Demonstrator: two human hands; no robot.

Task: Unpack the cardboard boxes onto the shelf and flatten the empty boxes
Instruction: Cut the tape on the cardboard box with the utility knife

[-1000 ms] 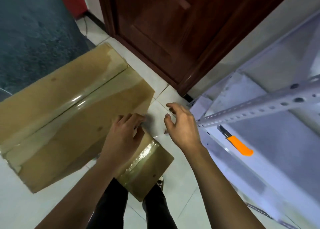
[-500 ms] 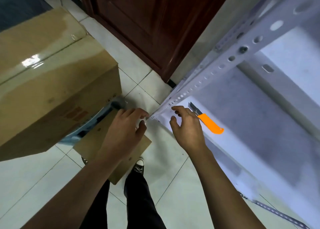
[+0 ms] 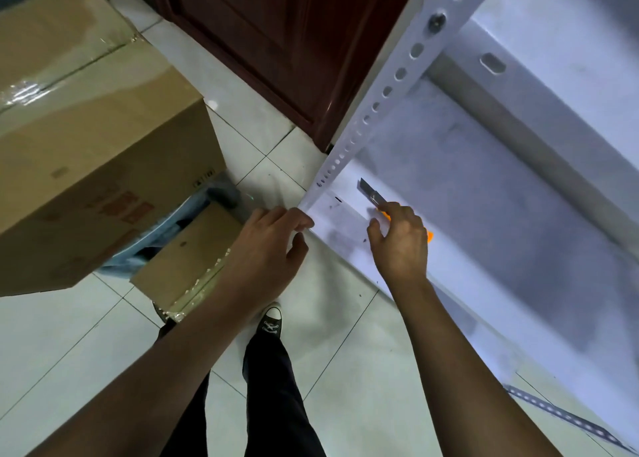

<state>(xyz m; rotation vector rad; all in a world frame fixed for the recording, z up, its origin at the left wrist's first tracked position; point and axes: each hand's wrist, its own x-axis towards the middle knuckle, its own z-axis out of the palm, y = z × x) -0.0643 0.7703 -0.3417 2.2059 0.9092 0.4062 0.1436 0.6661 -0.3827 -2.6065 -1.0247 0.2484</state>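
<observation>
Right hand [image 3: 401, 242] on knife [image 3: 375, 199] (shelf [image 3: 484, 193])

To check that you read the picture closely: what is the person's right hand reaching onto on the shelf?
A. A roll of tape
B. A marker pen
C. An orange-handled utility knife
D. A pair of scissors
C: the right hand lies over the orange-handled utility knife on the white metal shelf, its grey blade pointing away from the fingers.

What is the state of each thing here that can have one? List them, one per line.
Large cardboard box: closed, top seam taped.
Small cardboard box: on the floor, partly under the large one.
Utility knife: blade extended, lying on the shelf.
Right hand: fingers curling over the knife's orange handle.
Left hand: relaxed, holding nothing.
Door: closed.
</observation>
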